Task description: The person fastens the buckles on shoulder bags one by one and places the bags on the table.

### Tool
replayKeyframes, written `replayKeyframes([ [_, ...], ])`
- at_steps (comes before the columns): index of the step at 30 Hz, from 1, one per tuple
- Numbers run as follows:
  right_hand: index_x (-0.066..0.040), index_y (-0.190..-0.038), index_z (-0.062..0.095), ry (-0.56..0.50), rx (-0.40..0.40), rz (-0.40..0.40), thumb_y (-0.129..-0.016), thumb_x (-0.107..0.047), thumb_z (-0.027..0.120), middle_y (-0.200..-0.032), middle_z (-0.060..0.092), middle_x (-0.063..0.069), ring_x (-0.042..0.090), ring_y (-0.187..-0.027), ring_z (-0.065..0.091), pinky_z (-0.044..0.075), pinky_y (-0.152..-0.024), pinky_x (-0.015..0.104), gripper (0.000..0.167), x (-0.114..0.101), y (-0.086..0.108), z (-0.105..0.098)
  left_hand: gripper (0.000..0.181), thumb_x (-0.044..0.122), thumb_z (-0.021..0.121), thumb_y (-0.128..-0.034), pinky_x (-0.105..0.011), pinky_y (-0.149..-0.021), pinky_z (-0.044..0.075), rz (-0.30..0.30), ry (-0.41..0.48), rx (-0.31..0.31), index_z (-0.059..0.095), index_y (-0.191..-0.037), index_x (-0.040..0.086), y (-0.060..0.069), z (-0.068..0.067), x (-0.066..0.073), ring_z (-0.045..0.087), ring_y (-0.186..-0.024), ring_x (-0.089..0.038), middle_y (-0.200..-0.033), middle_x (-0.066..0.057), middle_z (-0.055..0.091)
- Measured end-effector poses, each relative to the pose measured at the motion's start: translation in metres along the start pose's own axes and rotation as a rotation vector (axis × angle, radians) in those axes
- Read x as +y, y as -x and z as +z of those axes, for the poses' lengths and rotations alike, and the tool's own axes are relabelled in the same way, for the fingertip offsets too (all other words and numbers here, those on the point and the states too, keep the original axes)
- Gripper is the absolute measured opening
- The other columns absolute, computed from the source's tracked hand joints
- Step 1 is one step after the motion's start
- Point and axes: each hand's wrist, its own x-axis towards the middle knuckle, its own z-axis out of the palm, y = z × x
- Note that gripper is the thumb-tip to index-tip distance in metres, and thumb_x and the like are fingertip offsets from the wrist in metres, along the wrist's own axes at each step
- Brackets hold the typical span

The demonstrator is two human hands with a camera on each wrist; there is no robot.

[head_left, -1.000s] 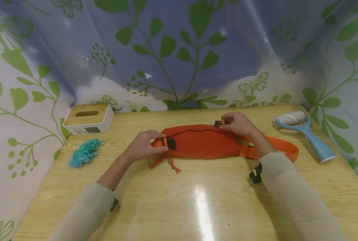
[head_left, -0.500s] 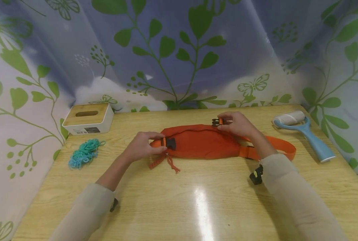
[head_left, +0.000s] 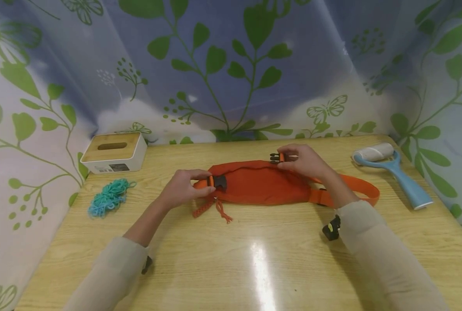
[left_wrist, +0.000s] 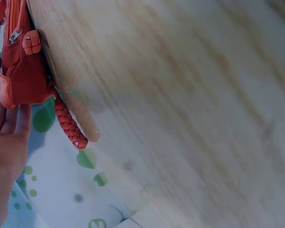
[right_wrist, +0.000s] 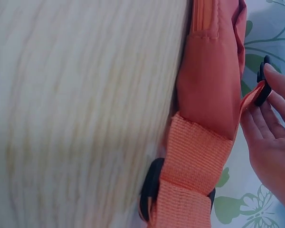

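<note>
An orange-red waist bag [head_left: 264,185] lies across the table in the head view. At its left end my left hand [head_left: 182,188] pinches the strap just behind the black female buckle half [head_left: 220,182]. Above the bag's upper right edge, my right hand [head_left: 302,162] holds the pronged male buckle half [head_left: 274,158] between thumb and fingers, its prongs pointing left. The two halves are apart. An orange strap [head_left: 365,188] loops out on the right, partly behind my right forearm. A braided cord [left_wrist: 69,121] dangles from the bag's end in the left wrist view.
A tissue box [head_left: 114,153] with a wooden lid stands at the back left, with a bundle of teal and blue yarn [head_left: 109,198] in front of it. A blue-handled lint roller [head_left: 403,175] lies at the right. Patterned curtain [head_left: 231,77] hangs behind the table.
My right hand has shifted slightly left with the male buckle half, bringing it a little closer to the other half. The strap loop drew in leftward. My left hand has hardly moved.
</note>
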Motion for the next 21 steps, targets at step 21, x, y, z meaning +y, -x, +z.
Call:
replayKeyframes([
  [21, 0.007, -0.142, 0.052, 0.018, -0.026, -0.047, -0.094, -0.010, 0.075, -0.145, 0.050, 0.026, 0.044, -0.135, 0.046, 0.042, -0.107, 0.053, 0.056, -0.0092, 0.0092, 0.0090, 0.047, 0.034, 0.077, -0.0905, -0.044, -0.084, 0.055, -0.014, -0.001, 0.010, 0.070, -0.128, 0.007, 0.0008, -0.0016, -0.0002, 0.066, -0.111, -0.032, -0.119, -0.010, 0.072],
])
